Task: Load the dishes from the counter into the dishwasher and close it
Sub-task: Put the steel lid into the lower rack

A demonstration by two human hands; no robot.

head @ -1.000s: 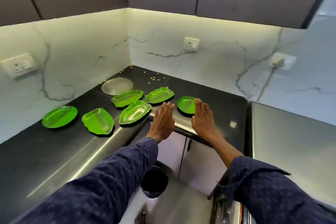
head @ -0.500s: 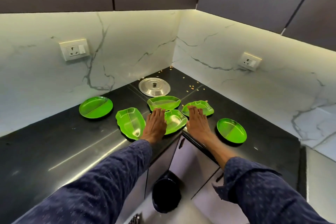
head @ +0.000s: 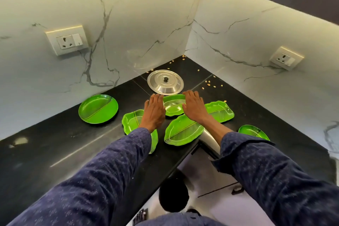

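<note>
A small leaf dish is being flanked by two flat hands at the inner corner of a black surface. The left hand is being held at the dish's left end and the right hand at its right end, fingers straight; nothing is being gripped, and whether the rim is being touched cannot be told. A steel lid is lying just behind the dish. Three more leaf dishes are crowded near the wrists, the nearest reaching the surface's front edge. A round plate is sitting well apart to the left, another plate to the right. Open surface is being left at the near left.
</note>
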